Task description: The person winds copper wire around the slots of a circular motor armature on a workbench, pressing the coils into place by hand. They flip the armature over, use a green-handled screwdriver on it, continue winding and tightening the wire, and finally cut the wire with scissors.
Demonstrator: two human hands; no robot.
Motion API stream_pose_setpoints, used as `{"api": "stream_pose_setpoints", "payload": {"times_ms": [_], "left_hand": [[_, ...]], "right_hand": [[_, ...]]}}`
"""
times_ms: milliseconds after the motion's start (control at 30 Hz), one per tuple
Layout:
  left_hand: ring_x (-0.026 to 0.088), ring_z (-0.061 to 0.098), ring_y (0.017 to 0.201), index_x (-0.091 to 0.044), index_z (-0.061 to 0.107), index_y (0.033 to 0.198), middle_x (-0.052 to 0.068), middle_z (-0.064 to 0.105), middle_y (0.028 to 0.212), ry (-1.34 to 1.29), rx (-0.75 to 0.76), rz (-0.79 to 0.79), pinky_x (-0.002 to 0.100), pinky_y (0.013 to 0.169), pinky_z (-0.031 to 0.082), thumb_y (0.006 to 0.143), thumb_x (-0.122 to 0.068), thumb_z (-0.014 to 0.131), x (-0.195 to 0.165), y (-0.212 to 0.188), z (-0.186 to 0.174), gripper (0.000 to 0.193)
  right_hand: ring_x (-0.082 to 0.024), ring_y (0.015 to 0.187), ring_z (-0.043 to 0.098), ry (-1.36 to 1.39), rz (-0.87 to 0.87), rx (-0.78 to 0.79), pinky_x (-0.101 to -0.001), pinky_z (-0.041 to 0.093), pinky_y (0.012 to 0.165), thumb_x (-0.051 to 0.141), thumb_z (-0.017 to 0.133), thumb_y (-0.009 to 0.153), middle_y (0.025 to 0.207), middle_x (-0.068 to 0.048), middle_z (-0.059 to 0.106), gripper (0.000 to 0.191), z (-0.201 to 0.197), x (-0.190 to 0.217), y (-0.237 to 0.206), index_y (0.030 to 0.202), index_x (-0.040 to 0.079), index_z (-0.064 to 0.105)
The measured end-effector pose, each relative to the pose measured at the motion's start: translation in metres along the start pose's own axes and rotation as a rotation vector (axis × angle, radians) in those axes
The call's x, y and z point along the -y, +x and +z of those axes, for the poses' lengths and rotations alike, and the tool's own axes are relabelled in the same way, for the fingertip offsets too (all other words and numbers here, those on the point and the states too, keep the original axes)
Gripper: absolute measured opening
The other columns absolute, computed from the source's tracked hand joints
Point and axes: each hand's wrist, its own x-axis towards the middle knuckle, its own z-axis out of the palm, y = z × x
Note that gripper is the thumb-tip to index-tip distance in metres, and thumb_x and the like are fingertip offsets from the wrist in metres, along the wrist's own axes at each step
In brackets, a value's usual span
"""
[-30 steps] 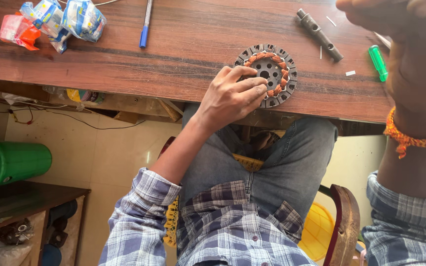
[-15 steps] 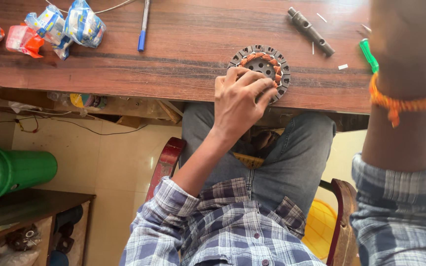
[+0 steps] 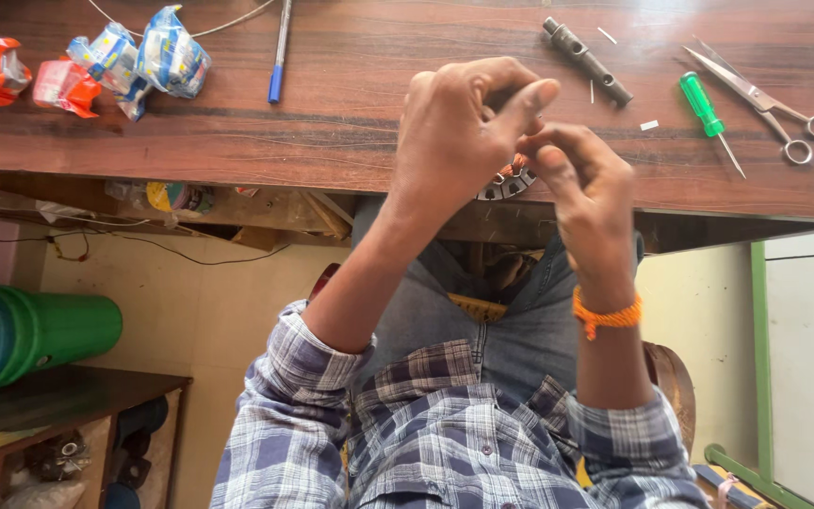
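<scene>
My left hand [image 3: 463, 132] and my right hand [image 3: 581, 188] are raised close together above the front edge of the wooden table [image 3: 350, 104]. Their fingertips meet in a pinch; anything between them is too small to make out. My right wrist wears an orange thread band [image 3: 607, 316]. Under the hands lies a round motor stator with copper windings [image 3: 511, 181]; only a small arc of it shows, the remainder is hidden behind my fingers.
On the table lie scissors [image 3: 765, 99], a green-handled screwdriver [image 3: 706, 108], a dark metal rod [image 3: 586, 47], a blue pen [image 3: 278, 57] and several small plastic packets [image 3: 110, 61]. A green drum [image 3: 21, 335] lies at lower left above a dark shelf [image 3: 68, 415].
My left hand has lifted off the stator. My right hand has come in from the right, and both hands now meet above the stator. The view has shifted.
</scene>
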Motion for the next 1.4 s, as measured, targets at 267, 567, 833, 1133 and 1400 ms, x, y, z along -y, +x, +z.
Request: {"api": "stream_pose_setpoints", "payload": {"times_ms": [267,567,833,1133,1400], "left_hand": [[0.003,0.073,0.063,-0.012,0.079,0.105,0.000,0.080,0.082,-0.212,-0.135,0.042,0.022,0.054,0.057,0.100,-0.024,0.073,0.023,0.008,-0.012,0.014],[0.017,0.064,0.102,-0.019,0.080,0.104,-0.006,0.073,0.100,0.347,0.170,0.346,0.035,0.081,0.059,0.087,-0.033,0.081,0.072,-0.046,-0.008,0.022],[0.017,0.064,0.093,-0.018,0.077,0.089,-0.006,0.068,0.088,0.519,0.280,0.413,0.035,0.071,0.058,0.094,-0.030,0.074,0.074,-0.042,0.005,0.013],[0.016,0.066,0.097,-0.018,0.077,0.089,-0.006,0.069,0.090,0.504,0.259,0.302,0.035,0.070,0.058,0.090,-0.022,0.073,0.062,-0.047,0.008,0.006],[0.017,0.070,0.084,-0.021,0.082,0.098,-0.004,0.076,0.089,0.295,0.070,0.043,0.036,0.068,0.056,0.084,-0.037,0.079,0.054,-0.038,0.026,0.022]], "right_hand": [[-0.014,0.083,0.067,0.279,-0.073,0.019,-0.0288,0.060,0.080,0.022,0.074,0.108,0.101,-0.011,0.070,0.031,0.005,0.003,0.015,0.117,-0.007,0.066],[-0.008,0.073,0.057,0.152,-0.082,-0.125,-0.0203,0.045,0.064,0.024,0.072,0.112,0.090,-0.006,0.065,0.027,-0.015,-0.011,0.024,0.114,-0.001,0.064],[-0.006,0.066,0.041,0.459,-0.035,-0.076,-0.0209,0.036,0.057,0.025,0.067,0.116,0.078,0.000,0.048,0.023,-0.011,-0.015,0.035,0.112,0.005,0.055],[-0.006,0.066,0.041,0.573,0.076,0.041,-0.0214,0.035,0.057,0.017,0.061,0.119,0.083,-0.002,0.050,0.014,0.000,-0.014,0.097,0.114,0.005,0.056],[-0.012,0.077,0.058,0.488,0.104,0.110,-0.0289,0.051,0.067,0.011,0.063,0.114,0.090,-0.007,0.063,0.013,0.012,0.023,0.111,0.105,0.001,0.063]]}}
